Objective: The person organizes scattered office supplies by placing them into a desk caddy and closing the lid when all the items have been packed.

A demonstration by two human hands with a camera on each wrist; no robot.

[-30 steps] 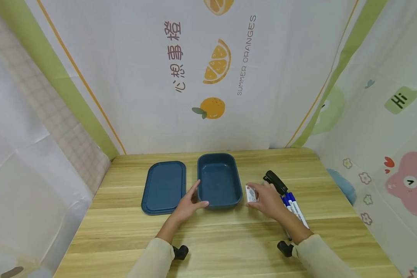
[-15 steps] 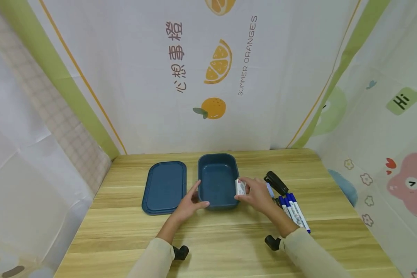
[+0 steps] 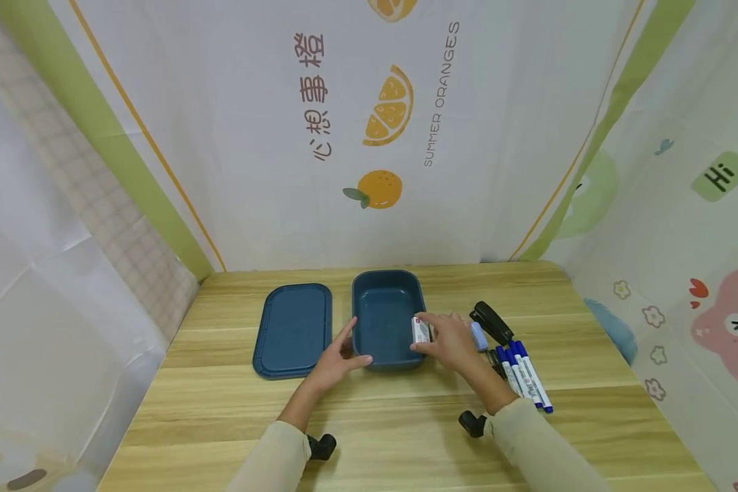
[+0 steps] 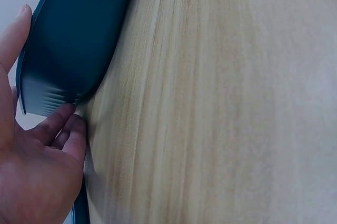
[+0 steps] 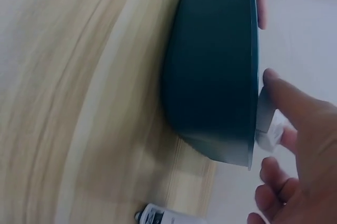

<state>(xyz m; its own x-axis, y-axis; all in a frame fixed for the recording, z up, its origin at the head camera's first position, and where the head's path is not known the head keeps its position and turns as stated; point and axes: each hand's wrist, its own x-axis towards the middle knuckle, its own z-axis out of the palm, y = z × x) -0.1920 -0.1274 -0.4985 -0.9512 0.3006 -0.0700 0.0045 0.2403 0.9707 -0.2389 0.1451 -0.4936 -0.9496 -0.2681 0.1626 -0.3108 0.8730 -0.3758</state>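
A dark blue plastic bin point(image 3: 386, 301) stands uncovered on the wooden table. My left hand point(image 3: 332, 362) touches its near left corner, thumb and index finger spread apart; in the left wrist view other fingers point(image 4: 60, 126) meet the bin's lower wall. My right hand point(image 3: 452, 340) pinches a small white box point(image 3: 421, 331) with a red mark between thumb and fingers. The box overlaps the bin's right rim in the head view. In the right wrist view, the white box point(image 5: 268, 121) appears just past the rim, partly hidden by the fingers.
A matching blue lid point(image 3: 294, 329) lies left of the bin. To the right are a black stapler point(image 3: 492, 322), several white markers with blue caps point(image 3: 529, 376), a light blue item point(image 3: 478, 336) and a dark object point(image 3: 492, 359) partly behind the right hand. Printed curtains surround the table.
My right hand has carried the white box left, from beside the bin to over its right rim. The left hand stays at the bin's corner.
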